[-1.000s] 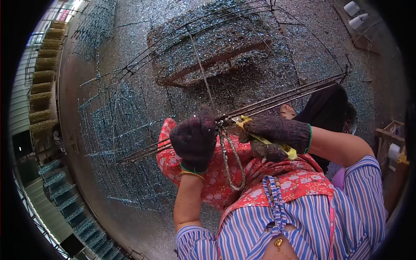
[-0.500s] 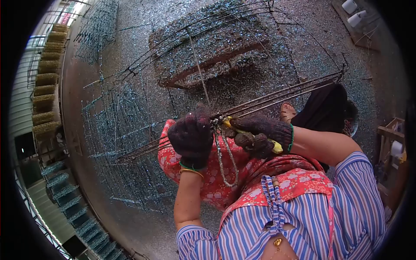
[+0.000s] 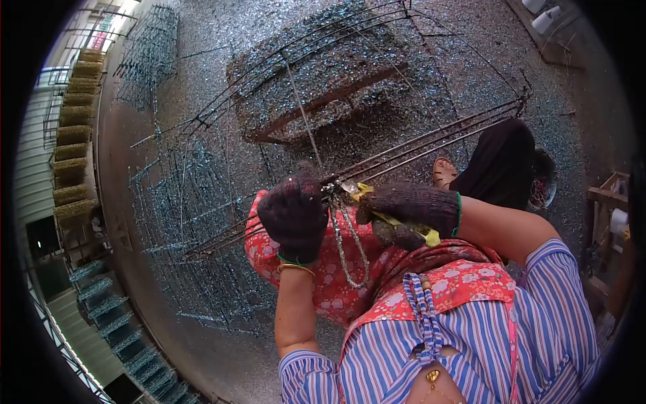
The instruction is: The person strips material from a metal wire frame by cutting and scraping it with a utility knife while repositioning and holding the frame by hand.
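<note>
My left hand (image 3: 291,219), in a dark work glove, is closed around the thin dark metal rods (image 3: 431,145) of a long wire frame, near where they come together. In my right hand (image 3: 414,214), also gloved, is a pair of yellow-handled pliers (image 3: 431,236), its metal head at the rod joint just right of my left hand. A glitter-crusted loop (image 3: 350,269) of cord or wire hangs below that joint, over the red floral apron (image 3: 464,293). My left fingers hide what they grip exactly.
A glitter-covered low bench (image 3: 316,81) stands ahead, with frame rods passing over it. Blue glittery wire frames (image 3: 202,202) lie at left, and rows of gold (image 3: 74,155) and blue racks line the far left. White spools (image 3: 545,20) sit at upper right, beside a wooden stand (image 3: 605,195).
The pliers' head has tilted and shows more metal, and its handles sit slightly differently in my right hand. My left hand has barely moved. The whole view has shifted a little.
</note>
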